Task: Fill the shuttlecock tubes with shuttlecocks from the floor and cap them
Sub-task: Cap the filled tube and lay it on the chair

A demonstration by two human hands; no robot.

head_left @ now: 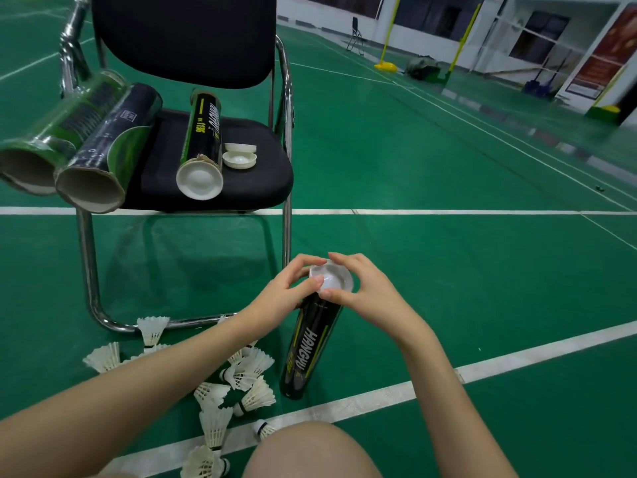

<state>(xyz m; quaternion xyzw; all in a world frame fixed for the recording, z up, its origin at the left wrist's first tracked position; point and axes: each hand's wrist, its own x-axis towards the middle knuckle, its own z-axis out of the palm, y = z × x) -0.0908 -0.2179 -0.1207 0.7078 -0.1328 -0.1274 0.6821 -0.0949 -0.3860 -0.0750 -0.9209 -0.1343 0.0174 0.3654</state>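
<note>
A black tube with yellow lettering (310, 350) stands on the green floor in front of me. A white cap (332, 277) sits on its top end. My left hand (286, 291) and my right hand (365, 294) both press fingers on the cap's rim. Several white feather shuttlecocks (248, 374) lie scattered on the floor to the left of the tube, under my left forearm. On the chair seat a capped black tube (201, 143) lies flat, with two loose white caps (240, 155) beside it. Two open tubes (86, 139) stick out over the seat's left edge.
The black chair (220, 188) with a chrome frame stands just behind the tube. White court lines cross the floor. My bare knee (310, 450) is at the bottom edge. Yellow net posts (387, 46) and a bag stand far back on the right.
</note>
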